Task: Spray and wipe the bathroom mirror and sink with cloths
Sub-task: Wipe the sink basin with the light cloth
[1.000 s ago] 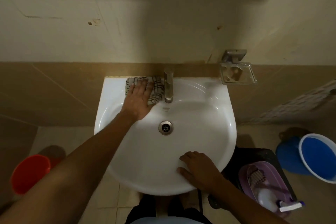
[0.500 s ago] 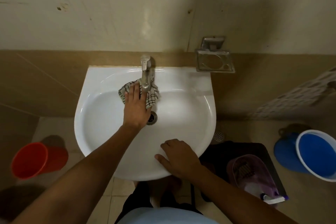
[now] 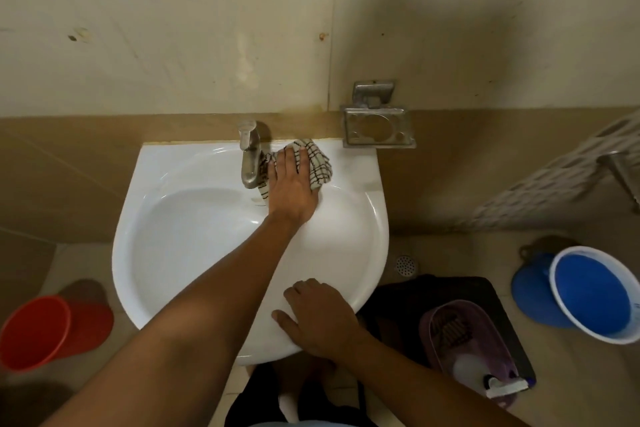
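Left hand (image 3: 292, 184) flat, pressing cloth (image 3: 317, 163) on sink (image 3: 180, 218)

glossy white ceramic sink (image 3: 194, 218); brushed metal tap (image 3: 250, 156) and metal soap dish (image 3: 378, 128); soft checked woven cloth (image 3: 317, 163); smooth plastic red bucket (image 3: 38, 329) and blue basin (image 3: 592, 295); matt scuffed wall (image 3: 173, 45).

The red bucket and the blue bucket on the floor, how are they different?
The red bucket sits on the floor left of the sink; the blue bucket sits to its right. The red bucket has a plain red rim, while the blue bucket has a white rim. Both lie tipped, openings facing the camera, and look empty.
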A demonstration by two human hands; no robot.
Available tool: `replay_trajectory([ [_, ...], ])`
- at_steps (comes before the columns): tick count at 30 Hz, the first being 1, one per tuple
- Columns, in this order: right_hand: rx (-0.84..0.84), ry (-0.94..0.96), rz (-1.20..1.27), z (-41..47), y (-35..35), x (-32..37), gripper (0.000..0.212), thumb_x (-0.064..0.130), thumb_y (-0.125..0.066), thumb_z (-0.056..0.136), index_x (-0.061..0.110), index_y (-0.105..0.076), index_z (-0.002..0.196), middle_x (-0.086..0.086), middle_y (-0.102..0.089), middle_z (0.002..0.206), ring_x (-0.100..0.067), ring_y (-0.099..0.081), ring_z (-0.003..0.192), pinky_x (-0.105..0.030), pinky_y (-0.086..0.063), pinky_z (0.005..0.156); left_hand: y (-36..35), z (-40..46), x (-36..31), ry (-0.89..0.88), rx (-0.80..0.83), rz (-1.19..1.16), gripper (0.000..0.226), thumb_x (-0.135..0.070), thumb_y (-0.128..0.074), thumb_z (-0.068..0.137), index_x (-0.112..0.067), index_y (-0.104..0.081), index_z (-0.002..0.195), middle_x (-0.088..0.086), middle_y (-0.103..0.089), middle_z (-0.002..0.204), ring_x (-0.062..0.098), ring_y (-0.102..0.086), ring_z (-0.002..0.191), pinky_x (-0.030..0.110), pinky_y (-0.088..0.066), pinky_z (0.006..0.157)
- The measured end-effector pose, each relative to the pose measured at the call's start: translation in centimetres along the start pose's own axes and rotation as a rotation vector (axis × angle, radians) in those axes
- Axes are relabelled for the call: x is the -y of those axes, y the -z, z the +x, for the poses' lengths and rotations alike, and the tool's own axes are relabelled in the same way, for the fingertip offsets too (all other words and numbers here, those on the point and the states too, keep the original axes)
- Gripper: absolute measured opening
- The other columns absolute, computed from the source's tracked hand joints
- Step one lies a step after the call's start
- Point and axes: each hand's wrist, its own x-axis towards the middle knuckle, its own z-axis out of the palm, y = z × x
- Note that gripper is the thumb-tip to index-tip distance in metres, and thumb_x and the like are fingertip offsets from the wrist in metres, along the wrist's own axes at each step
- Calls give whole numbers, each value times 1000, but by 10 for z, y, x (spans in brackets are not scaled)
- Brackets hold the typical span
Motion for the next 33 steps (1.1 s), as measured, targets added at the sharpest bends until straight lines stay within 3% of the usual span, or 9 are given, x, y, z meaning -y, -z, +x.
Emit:
replay_trajectory([
  [2,16,-3,-1,1,1,0,55,56,-31,100,11,-59,117,-10,-64,115,-25,-58,102,-41,-48,92,-2,7,-12,0,0,-4,82,-44,-47,97,-11,-4,158,21,-4,164,38,-2,152,52,2,123],
  [10,8,-26,82,0,-2,-2,70,60,-20,91,10,-57,124,-11,-63,120,-26,-57,107,-44,-48,95,-9,1,-67,-341,85,-36,76,-42,-49,95,-27,-9,158,10,-4,166,31,3,153,52,5,123],
  [13,-34,-6,-3,0,-8,-4,55,55,-32,98,10,-59,113,-11,-64,110,-27,-58,98,-43,-49,86,5,20,-31,-302,52,16,76,-37,-54,94,-28,-14,158,11,-8,166,31,-2,153,53,-1,124],
  [16,-96,-1,-18,0,-10,-4,51,55,-34,98,12,-60,105,-9,-65,104,-25,-59,93,-42,-50,82,18,28,5,-238,95,47,81,-35,-55,96,-28,-3,159,12,-5,166,31,-1,154,50,0,124],
  [21,-137,10,-28,-1,-12,-5,52,56,-33,97,13,-62,105,-7,-67,103,-23,-60,93,-39,-49,80,17,0,33,-273,95,30,84,-23,-58,93,-28,-5,159,11,-7,166,29,0,154,47,-1,125],
  [24,-137,12,-29,-1,-11,-5,52,56,-33,97,13,-62,105,-7,-66,102,-24,-60,93,-39,-50,79,21,-19,60,-362,129,82,86,-18,-60,91,-28,-7,159,9,-6,167,28,0,154,50,-13,124],
  [27,-160,10,-26,0,-12,-5,52,56,-35,97,13,-63,102,-6,-67,100,-23,-60,90,-39,-51,76,32,-32,84,-457,99,160,84,-17,-62,89,-27,-14,158,10,-12,166,33,-10,153,52,-31,116],
  [29,-179,14,-38,1,-14,-5,52,57,-35,97,14,-64,99,-5,-67,96,-23,-61,87,-39,-53,73,39,-43,106,-490,95,195,82,-23,-65,89,-26,-20,158,12,-15,165,36,-18,150,50,-29,116],
  [33,-230,23,-68,2,-20,-5,50,57,-39,95,14,-65,90,-4,-66,86,-22,-61,78,-38,-52,65,59,-72,187,-350,63,174,77,-12,-72,78,-13,-42,149,23,-42,151,45,-42,137,55,-37,110],
])
